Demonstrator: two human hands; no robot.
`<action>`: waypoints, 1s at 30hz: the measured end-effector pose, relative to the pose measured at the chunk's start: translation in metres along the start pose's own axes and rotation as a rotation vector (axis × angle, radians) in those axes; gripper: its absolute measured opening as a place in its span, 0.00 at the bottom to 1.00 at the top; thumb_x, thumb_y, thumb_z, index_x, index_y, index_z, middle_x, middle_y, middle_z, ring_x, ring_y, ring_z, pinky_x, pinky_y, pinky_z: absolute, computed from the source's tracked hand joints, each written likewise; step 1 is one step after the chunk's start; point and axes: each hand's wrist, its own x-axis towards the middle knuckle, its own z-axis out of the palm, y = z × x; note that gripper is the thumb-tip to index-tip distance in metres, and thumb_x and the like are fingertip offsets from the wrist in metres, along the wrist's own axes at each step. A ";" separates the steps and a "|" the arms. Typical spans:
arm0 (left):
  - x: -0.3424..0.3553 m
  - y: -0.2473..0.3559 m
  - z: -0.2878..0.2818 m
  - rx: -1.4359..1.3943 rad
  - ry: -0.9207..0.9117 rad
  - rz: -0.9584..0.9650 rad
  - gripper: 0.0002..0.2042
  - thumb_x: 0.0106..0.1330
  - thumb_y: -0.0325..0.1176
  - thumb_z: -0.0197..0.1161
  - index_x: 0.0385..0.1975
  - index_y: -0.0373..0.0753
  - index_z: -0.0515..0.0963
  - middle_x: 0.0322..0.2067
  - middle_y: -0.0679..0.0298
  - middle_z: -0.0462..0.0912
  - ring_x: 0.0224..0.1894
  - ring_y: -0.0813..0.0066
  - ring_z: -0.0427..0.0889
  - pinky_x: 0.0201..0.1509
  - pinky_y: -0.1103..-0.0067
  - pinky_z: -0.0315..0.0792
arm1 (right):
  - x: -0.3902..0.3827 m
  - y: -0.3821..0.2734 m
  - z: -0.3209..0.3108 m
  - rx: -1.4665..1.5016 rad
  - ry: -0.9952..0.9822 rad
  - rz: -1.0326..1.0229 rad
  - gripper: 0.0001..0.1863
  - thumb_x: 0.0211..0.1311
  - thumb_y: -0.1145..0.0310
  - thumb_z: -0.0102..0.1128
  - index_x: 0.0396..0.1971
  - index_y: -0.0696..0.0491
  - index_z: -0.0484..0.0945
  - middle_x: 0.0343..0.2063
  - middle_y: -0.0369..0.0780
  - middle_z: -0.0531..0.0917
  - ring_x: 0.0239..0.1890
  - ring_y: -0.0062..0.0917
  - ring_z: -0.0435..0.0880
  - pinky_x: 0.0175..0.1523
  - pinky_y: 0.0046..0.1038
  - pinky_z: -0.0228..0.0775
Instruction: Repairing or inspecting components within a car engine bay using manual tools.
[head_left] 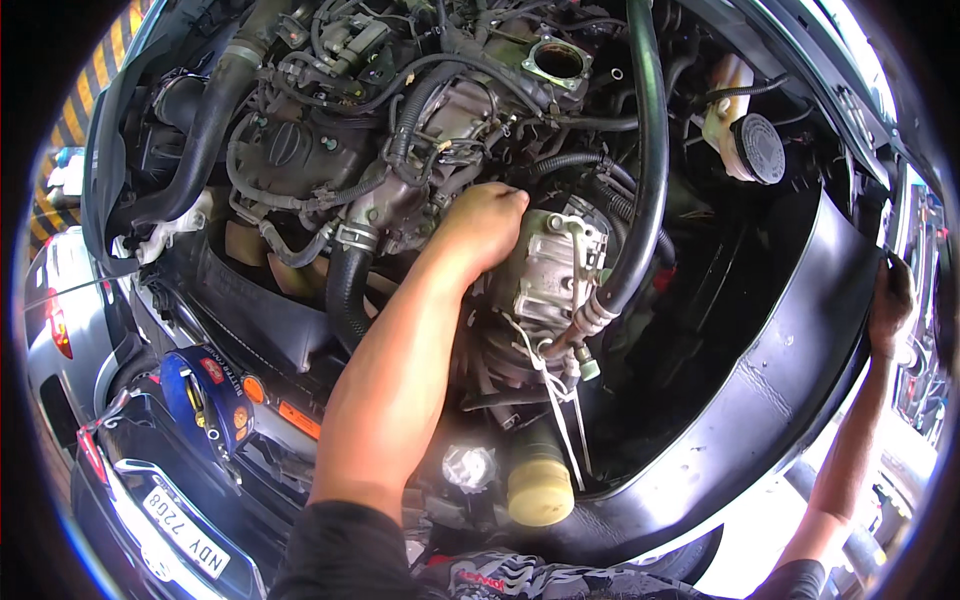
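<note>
Hand (485,228), left, curled beside metal housing (552,275).

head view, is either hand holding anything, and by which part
It cannot be told: the left hand is curled beside the metal unit, its grip hidden; the right hand is near the outer edge of the black sheet.

I count one left hand (482,222) and one right hand (893,305). The engine bay (780,330) has one silvery unit (555,260), two round black caps (760,148), one yellow cap (540,490) at its lower edge, one white reservoir (728,90) near its right edge.
</note>
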 end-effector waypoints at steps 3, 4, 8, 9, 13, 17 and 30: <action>-0.082 0.005 -0.031 0.255 0.434 0.378 0.18 0.61 0.41 0.62 0.45 0.34 0.79 0.42 0.47 0.81 0.49 0.48 0.78 0.57 0.63 0.68 | -0.001 -0.017 -0.003 -0.009 -0.004 -0.089 0.13 0.66 0.67 0.60 0.47 0.55 0.79 0.38 0.41 0.84 0.40 0.18 0.81 0.48 0.23 0.71; -0.097 0.002 -0.047 0.483 0.565 0.335 0.20 0.60 0.42 0.63 0.48 0.35 0.77 0.44 0.47 0.79 0.52 0.46 0.75 0.59 0.61 0.67 | -0.002 -0.024 -0.009 -0.216 -0.023 -0.082 0.14 0.65 0.64 0.60 0.47 0.53 0.80 0.36 0.41 0.83 0.37 0.24 0.83 0.45 0.25 0.72; -0.115 -0.022 -0.083 0.842 0.758 0.138 0.31 0.58 0.45 0.66 0.59 0.34 0.67 0.52 0.44 0.70 0.59 0.40 0.65 0.63 0.56 0.62 | -0.001 -0.071 -0.016 -0.270 -0.042 -0.115 0.15 0.63 0.65 0.62 0.48 0.52 0.79 0.37 0.43 0.82 0.37 0.31 0.83 0.44 0.29 0.73; -0.112 -0.030 -0.081 0.744 0.744 0.053 0.34 0.59 0.45 0.66 0.61 0.33 0.64 0.55 0.41 0.67 0.61 0.40 0.64 0.65 0.58 0.61 | 0.000 -0.089 -0.014 -0.185 -0.013 -0.118 0.14 0.61 0.68 0.62 0.47 0.53 0.79 0.38 0.43 0.82 0.37 0.33 0.83 0.45 0.30 0.74; -0.101 -0.050 -0.071 0.719 0.794 0.031 0.38 0.58 0.47 0.66 0.63 0.31 0.59 0.59 0.39 0.63 0.64 0.40 0.60 0.67 0.59 0.57 | -0.025 -0.190 0.005 0.129 -0.111 -0.468 0.13 0.58 0.75 0.60 0.44 0.54 0.79 0.36 0.44 0.80 0.42 0.39 0.80 0.47 0.35 0.73; -0.100 -0.053 -0.072 0.757 0.783 0.006 0.35 0.57 0.45 0.66 0.61 0.33 0.63 0.57 0.43 0.64 0.62 0.45 0.62 0.65 0.58 0.60 | -0.037 -0.296 0.063 0.664 -0.674 -0.481 0.13 0.57 0.72 0.59 0.43 0.58 0.77 0.40 0.49 0.81 0.43 0.44 0.81 0.49 0.38 0.75; -0.100 -0.053 -0.077 0.792 0.779 0.024 0.29 0.57 0.45 0.65 0.57 0.37 0.69 0.57 0.50 0.67 0.61 0.48 0.65 0.64 0.59 0.61 | -0.030 -0.396 0.172 0.703 -0.760 -0.427 0.23 0.58 0.64 0.57 0.51 0.62 0.75 0.48 0.53 0.80 0.53 0.39 0.80 0.59 0.34 0.69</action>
